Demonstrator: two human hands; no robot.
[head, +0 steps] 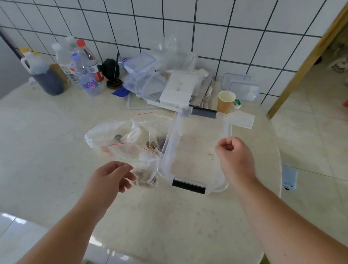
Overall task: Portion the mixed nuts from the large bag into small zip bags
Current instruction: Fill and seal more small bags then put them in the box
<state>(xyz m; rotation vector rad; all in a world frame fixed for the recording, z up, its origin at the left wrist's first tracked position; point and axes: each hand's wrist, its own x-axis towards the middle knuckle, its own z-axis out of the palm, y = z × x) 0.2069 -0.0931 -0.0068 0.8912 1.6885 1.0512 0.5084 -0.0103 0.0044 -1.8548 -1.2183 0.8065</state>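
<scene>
Small zip bag point(140, 162) just beside left hand's point(109, 179) fingertips.

Paper cup point(226, 101), bottles point(86, 68), stacked lidded containers point(140, 74) by the tiled wall point(194, 23).

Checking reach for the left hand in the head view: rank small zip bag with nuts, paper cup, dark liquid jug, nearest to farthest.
From the left hand:
1. Small zip bag with nuts: at its fingertips, just right of the hand.
2. Paper cup: far right, beyond the clear lidded box.
3. Dark liquid jug: far left, by the tiled wall.
Cup and jug are nearly equal; treat that order as loose.
</scene>
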